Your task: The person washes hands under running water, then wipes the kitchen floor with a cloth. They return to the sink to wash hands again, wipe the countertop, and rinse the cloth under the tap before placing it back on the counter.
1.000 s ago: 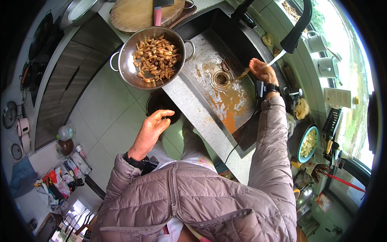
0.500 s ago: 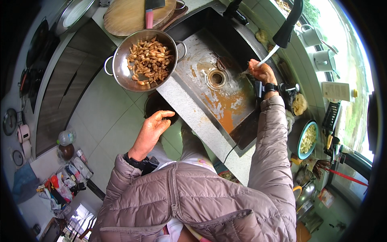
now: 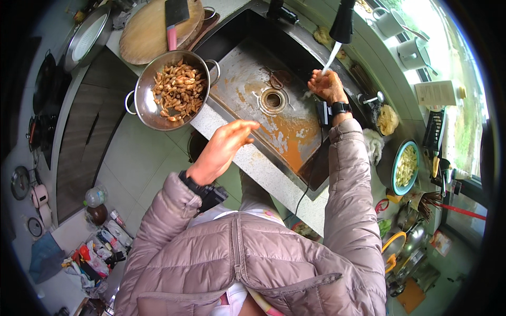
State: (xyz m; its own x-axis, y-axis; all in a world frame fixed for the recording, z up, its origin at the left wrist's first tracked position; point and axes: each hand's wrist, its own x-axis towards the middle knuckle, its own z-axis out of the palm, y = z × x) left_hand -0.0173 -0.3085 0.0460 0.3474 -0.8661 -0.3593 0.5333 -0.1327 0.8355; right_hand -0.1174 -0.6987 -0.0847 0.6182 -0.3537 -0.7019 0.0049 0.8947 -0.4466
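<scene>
My right hand [image 3: 326,84] is cupped, fingers loosely bent, under the stream from the black faucet [image 3: 341,23] at the right of the dark sink [image 3: 232,63]. It holds no object. The sink floor has brown residue around the drain [image 3: 273,101]. My left hand [image 3: 221,147] is open in the air over the near counter edge [image 3: 263,171], fingers extended. A steel two-handled pan [image 3: 145,105] of small brown pieces [image 3: 178,89], which look like shrimp, sits on the counter's left part, apart from my left hand.
A round wooden board [image 3: 139,37] bears a pink-handled cleaver [image 3: 176,15] behind the pan. A bowl of pale chopped food [image 3: 406,163] and a sponge [image 3: 387,118] lie at right. Mugs [image 3: 408,52] stand along the window. A dark container on the floor is partly hidden below the counter.
My left hand has risen forward and right toward the sink, its fingers straighter. My right hand stays under the water; it, the sink and pan appear shifted left in the view.
</scene>
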